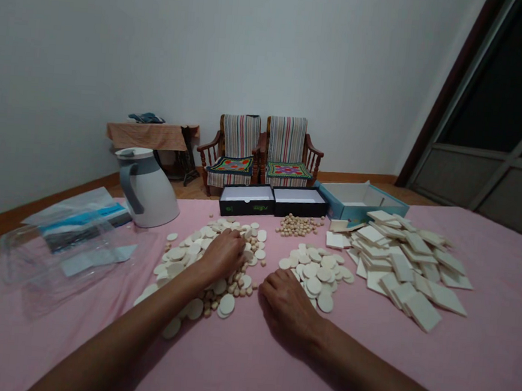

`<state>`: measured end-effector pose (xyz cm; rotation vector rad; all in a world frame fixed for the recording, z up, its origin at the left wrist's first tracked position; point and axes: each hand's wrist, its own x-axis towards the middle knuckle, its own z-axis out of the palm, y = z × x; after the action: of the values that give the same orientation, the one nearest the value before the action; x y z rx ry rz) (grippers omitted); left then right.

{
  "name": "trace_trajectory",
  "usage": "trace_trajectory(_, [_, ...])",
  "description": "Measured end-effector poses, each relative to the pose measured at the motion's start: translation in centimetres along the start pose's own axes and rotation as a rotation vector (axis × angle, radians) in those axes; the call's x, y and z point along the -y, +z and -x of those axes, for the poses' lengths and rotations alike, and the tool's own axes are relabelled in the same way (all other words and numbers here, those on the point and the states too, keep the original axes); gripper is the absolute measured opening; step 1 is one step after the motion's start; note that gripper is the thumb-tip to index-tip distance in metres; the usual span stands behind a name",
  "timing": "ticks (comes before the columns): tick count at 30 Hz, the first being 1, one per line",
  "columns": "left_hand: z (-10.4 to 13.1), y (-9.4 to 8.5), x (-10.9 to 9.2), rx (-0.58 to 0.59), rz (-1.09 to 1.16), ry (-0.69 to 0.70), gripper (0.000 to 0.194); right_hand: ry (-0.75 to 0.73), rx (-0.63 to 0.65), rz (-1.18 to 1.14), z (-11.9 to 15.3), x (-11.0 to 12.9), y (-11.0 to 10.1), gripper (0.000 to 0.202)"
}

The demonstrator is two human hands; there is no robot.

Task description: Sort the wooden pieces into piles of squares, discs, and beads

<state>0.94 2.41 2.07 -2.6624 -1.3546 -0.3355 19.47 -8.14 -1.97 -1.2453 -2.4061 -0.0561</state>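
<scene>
My left hand (224,254) is over a mixed pile of pale round wooden discs (226,304) and small wooden beads or cubes (236,290). Its fingers are curled down among the pieces, and whatever they pinch is hidden. My right hand (287,303) rests on the pink cloth, just left of and nearer than a smaller heap of round discs (314,271). The fingers of that hand are curled under, so I cannot see if anything is in them. Farther back lies a small heap of the little wooden pieces (298,225).
Square wooden tiles (412,261) are heaped at the right. Behind stand two black open boxes (247,209) and a blue box (354,210). At the left are a white-grey jug (150,190) and clear plastic packaging (89,254). Two chairs (240,140) stand by the wall.
</scene>
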Motion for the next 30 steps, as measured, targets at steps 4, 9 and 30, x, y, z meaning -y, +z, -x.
trace_trajectory(4, [-0.2,0.4,0.4,0.006,0.008,-0.027,0.014,-0.033,-0.023,-0.007,1.2,0.5,-0.7,0.016])
trace_trajectory(9, [0.2,0.6,0.9,0.001,0.054,-0.030,0.011,-0.009,-0.049,-0.046,2.1,-0.2,-0.4,0.014])
trace_trajectory(30, [-0.3,0.0,0.6,-0.167,0.447,-0.141,0.021,-0.048,0.022,-0.113,2.5,-0.2,-0.7,0.013])
